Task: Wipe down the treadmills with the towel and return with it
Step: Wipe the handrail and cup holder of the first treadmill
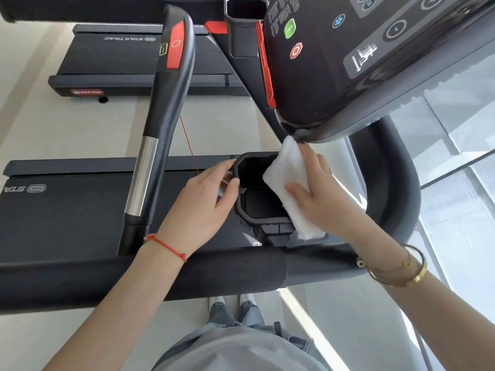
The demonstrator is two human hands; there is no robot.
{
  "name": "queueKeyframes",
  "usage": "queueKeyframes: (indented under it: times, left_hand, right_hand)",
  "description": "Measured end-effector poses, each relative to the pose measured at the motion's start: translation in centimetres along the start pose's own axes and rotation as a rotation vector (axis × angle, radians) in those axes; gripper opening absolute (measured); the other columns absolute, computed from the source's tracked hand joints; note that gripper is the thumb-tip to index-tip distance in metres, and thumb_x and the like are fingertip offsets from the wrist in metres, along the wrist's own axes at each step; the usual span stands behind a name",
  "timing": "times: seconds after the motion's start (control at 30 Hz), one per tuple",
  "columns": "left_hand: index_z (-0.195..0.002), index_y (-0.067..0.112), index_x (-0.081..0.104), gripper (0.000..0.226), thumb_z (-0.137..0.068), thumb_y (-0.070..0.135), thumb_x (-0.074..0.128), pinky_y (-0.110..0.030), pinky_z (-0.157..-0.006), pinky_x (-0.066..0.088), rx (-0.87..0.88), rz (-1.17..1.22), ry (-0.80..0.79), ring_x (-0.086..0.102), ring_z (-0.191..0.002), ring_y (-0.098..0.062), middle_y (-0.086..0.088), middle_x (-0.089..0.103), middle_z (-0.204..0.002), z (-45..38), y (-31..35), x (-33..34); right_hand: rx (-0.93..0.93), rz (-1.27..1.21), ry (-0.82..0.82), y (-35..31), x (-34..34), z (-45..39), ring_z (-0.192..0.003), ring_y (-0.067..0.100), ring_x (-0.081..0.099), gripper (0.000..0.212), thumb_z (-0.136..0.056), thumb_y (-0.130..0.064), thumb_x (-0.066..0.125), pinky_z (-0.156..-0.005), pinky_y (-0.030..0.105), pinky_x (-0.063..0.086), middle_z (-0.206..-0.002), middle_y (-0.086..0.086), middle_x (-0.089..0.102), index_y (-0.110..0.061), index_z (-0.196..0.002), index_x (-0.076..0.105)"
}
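Note:
A folded white towel point(288, 172) lies over the right rim of the black cup holder point(258, 202) of the near treadmill. My right hand point(322, 195) presses on the towel, thumb on top and fingers behind it. The towel's upper corner touches the lower edge of the dark console point(348, 62). My left hand point(206, 204) grips the cup holder's left rim, thumb hooked inside. The near treadmill's belt point(67, 210) stretches to the left below a black and silver handrail point(158, 135).
A second treadmill point(120, 62) stands parallel beyond, across a strip of light floor. A thin red safety cord point(188, 144) hangs near the handrail. A padded front bar point(134, 279) crosses below my arms. Glass wall panels point(455, 183) are at the right.

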State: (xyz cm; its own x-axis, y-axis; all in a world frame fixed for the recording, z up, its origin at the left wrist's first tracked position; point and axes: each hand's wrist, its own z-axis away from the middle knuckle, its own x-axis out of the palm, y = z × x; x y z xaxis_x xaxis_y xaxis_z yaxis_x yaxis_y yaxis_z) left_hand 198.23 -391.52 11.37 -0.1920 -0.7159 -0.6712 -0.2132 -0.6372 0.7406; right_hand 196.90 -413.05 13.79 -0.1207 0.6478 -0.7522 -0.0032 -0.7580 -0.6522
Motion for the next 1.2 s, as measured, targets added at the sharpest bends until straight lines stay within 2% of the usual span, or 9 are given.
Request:
queueKeyframes:
  times: [0.17,0.27,0.37,0.53,0.77,0.87,0.97,1.07,1.2]
  left_hand:
    - [-0.137,0.026,0.049,0.042,-0.098,0.035,0.041,-0.035,-0.096,0.050,0.003,-0.009,0.001,0.061,-0.104,-0.007,0.010,0.064,-0.117,0.0,0.2,0.0]
    - [-0.138,0.026,0.049,0.042,-0.098,0.034,0.041,-0.034,-0.097,0.050,-0.005,-0.011,0.000,0.061,-0.104,-0.008,0.009,0.064,-0.118,0.0,0.2,0.0]
    - [-0.137,0.024,0.049,0.043,-0.096,0.036,0.041,-0.036,-0.096,0.050,-0.012,-0.010,0.007,0.061,-0.104,-0.010,0.007,0.064,-0.116,0.1,0.2,0.0]
    - [-0.124,0.020,0.055,0.035,-0.096,0.037,0.042,-0.043,-0.087,0.052,-0.029,-0.012,0.008,0.063,-0.096,-0.017,0.002,0.065,-0.106,0.1,0.0,0.0]
    - [-0.139,0.027,0.048,0.045,-0.096,0.039,0.040,-0.032,-0.098,0.049,-0.023,0.001,0.003,0.060,-0.107,-0.007,0.010,0.063,-0.119,0.0,0.1,0.1]
    - [-0.137,0.026,0.050,0.043,-0.096,0.036,0.041,-0.035,-0.097,0.050,-0.011,0.004,0.012,0.060,-0.106,-0.007,0.009,0.064,-0.117,-0.1,0.3,0.2]
    - [-0.132,0.027,0.053,0.038,-0.097,0.034,0.040,-0.036,-0.093,0.051,0.002,-0.009,0.026,0.061,-0.100,-0.008,0.009,0.065,-0.112,-0.1,0.3,0.2]
    - [-0.131,0.026,0.054,0.037,-0.097,0.033,0.042,-0.036,-0.092,0.052,0.006,-0.016,0.031,0.062,-0.099,-0.008,0.008,0.065,-0.113,-0.1,0.3,0.2]
    - [-0.133,0.024,0.053,0.038,-0.098,0.033,0.042,-0.036,-0.093,0.052,0.004,-0.032,0.032,0.062,-0.100,-0.010,0.006,0.066,-0.115,-0.1,0.2,0.1]
  right_hand:
    - [-0.072,0.027,0.053,0.2,0.7,1.9,-0.106,-0.003,0.028,0.065,-0.095,-0.008,0.052,-0.084,-0.013,0.013,-0.148,0.012,0.025,-0.005,-0.150,0.017]
    - [-0.199,0.168,0.010,-0.2,-0.3,-0.4,-0.135,0.020,0.026,0.063,-0.092,-0.005,0.053,-0.102,0.003,0.010,-0.150,0.011,0.029,-0.006,-0.149,0.025]
    - [-0.408,0.349,-0.134,-1.1,-0.7,-3.5,-0.137,0.024,0.032,0.059,-0.093,-0.008,0.054,-0.113,0.024,0.021,-0.148,0.007,0.037,-0.010,-0.148,0.032]
    - [-0.562,0.437,-0.314,-2.9,0.1,-6.7,-0.124,0.026,0.046,0.050,-0.095,-0.006,0.051,-0.102,0.040,0.037,-0.137,0.005,0.048,-0.015,-0.143,0.040]
    - [-0.356,0.304,-0.149,0.2,-1.1,-3.2,-0.129,0.027,0.035,0.064,-0.093,-0.010,0.055,-0.103,0.022,0.023,-0.144,0.007,0.036,-0.016,-0.149,0.027]
    - [-0.137,0.143,-0.086,0.7,-0.8,-1.0,-0.120,0.022,0.038,0.076,-0.092,-0.019,0.058,-0.087,0.015,0.027,-0.147,0.006,0.026,-0.019,-0.152,0.012]
    - [-0.016,0.062,-0.022,0.9,0.0,1.0,-0.097,0.015,0.041,0.072,-0.095,-0.026,0.055,-0.064,0.016,0.028,-0.142,0.006,0.031,-0.019,-0.151,0.009]
    - [0.039,-0.052,-0.014,1.1,-1.1,2.6,-0.100,0.013,0.047,0.059,-0.096,-0.033,0.052,-0.075,0.006,0.030,-0.132,-0.002,0.045,-0.024,-0.146,0.022]
    - [0.039,-0.080,-0.104,1.1,-2.9,4.7,-0.107,0.016,0.053,0.052,-0.097,-0.036,0.049,-0.088,0.031,0.041,-0.125,-0.005,0.052,-0.028,-0.144,0.030]
